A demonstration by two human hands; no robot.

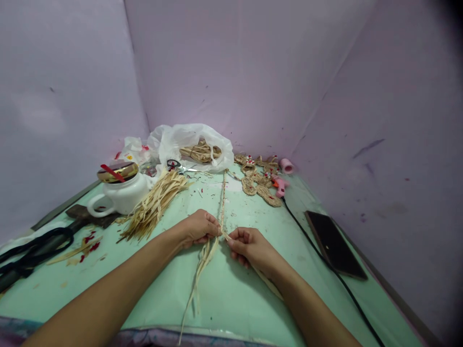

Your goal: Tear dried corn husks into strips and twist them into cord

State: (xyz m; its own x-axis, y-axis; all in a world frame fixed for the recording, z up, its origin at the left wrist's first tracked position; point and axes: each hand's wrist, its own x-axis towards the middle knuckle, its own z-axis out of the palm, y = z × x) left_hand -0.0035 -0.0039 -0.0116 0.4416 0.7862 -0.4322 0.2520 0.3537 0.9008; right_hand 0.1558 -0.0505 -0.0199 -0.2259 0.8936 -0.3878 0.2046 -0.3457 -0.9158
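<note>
A thin braid point(223, 195) of pale dried fibre runs down the middle of the table from its far side to my hands. My left hand point(202, 227) pinches the braid near its lower end. Just to the right, my right hand point(249, 246) is closed on a loose fibre strand point(226, 235) that leaves the braid. Other loose strands point(202, 267) hang from below my left hand toward the table's front edge. A further length of strand shows under my right wrist.
To the left are a fibre bundle point(157, 202), a white teapot point(128, 195), a hammer point(83, 217) and dark cord point(36, 250). Behind lie a plastic bag point(224, 144) and scissors point(181, 166). On the right are braided coils point(249, 185), a pink glue gun point(280, 185), its cable and a phone point(334, 243).
</note>
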